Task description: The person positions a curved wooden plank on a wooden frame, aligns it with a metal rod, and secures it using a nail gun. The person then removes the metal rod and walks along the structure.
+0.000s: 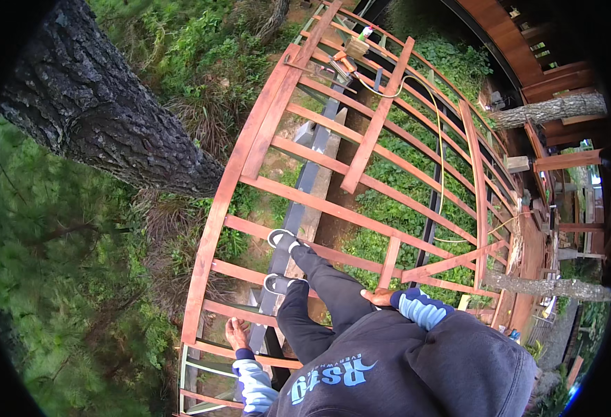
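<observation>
My left hand (237,333) hangs beside my left leg, close to a reddish wooden joist (239,312) and the outer edge of the frame. Its fingers are curled together; whatever they hold, if anything, is too small to make out. At my thigh rests my right hand (378,297), its fingers lying fairly flat with nothing visible in them. Both feet, in dark shoes with pale rims (280,283), stand on a dark metal beam (278,260) under the joists. A curved timber rim (212,236) borders the frame to the left.
Gaps between joists open onto ground and plants below. An orange-and-black nail gun (344,62) with a yellowish hose (442,146) lies at the far end. Loose boards (382,115) rest across the joists. A thick tree trunk (104,104) leans in on the left.
</observation>
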Available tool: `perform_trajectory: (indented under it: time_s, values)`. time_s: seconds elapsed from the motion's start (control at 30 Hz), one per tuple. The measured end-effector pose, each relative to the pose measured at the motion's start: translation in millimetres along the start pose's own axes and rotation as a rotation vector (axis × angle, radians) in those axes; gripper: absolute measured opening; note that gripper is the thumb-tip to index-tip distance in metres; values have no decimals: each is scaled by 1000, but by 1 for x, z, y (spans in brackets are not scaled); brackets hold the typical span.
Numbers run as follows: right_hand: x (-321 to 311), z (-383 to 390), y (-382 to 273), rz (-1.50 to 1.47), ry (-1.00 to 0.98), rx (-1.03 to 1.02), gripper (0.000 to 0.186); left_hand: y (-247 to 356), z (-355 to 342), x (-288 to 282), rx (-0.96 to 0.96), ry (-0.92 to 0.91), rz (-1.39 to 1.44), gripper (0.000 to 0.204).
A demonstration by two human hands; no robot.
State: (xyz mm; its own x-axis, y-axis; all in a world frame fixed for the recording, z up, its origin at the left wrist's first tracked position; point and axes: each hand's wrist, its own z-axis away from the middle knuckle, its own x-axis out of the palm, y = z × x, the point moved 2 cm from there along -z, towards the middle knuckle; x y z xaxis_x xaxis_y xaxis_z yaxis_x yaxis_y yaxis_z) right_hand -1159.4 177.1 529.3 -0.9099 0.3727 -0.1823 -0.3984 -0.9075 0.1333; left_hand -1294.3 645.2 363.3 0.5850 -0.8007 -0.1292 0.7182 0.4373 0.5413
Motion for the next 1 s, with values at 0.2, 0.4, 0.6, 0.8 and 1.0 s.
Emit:
perform_trajectory:
  time_s: [0.2,0.4,0.6,0.8,1.0]
  values:
    - [17,10,11,-301,-110,-92,81,47,13,25,23,-73,-191,49]
    - [44,-22,23,-442,161,-291,72,66,10,17,-39,-74,-353,39]
    - [16,-62,17,-418,26,-280,62,111,24,21,31,-19,-296,39]
    - [1,-73,5,-249,80,-245,62,117,27,80,-52,-27,-402,48]
    - [6,-61,4,-257,-3,-206,72,108,19,163,16,-233,-417,48]
